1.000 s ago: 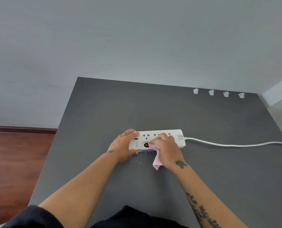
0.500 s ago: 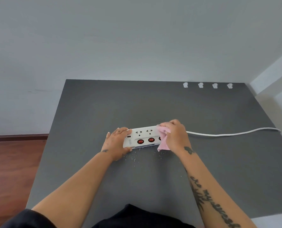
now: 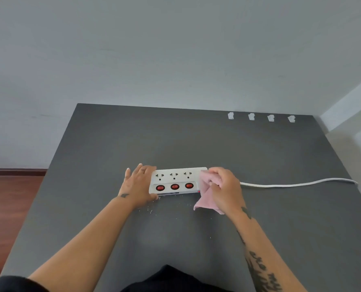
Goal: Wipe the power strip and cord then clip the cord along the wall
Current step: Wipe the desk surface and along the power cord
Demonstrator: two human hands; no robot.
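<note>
right hand (image 3: 224, 189) grip: cloth (image 3: 206, 194) | on power strip (image 3: 176, 180) right end

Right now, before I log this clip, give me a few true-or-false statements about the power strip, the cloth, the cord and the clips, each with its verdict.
1. The right hand holds a pink cloth at the cord end of the power strip. True.
2. The left hand is lifted clear of the strip. False: it rests against the strip's other end, steadying it.
3. The white cord is already pressed into the cable clips. False: it lies loose on the dark table, trailing off to the right, well short of the clips.
4. Four white clips sit in a row by the table's far edge. True.
5. The strip shows three red switches. True.
</note>
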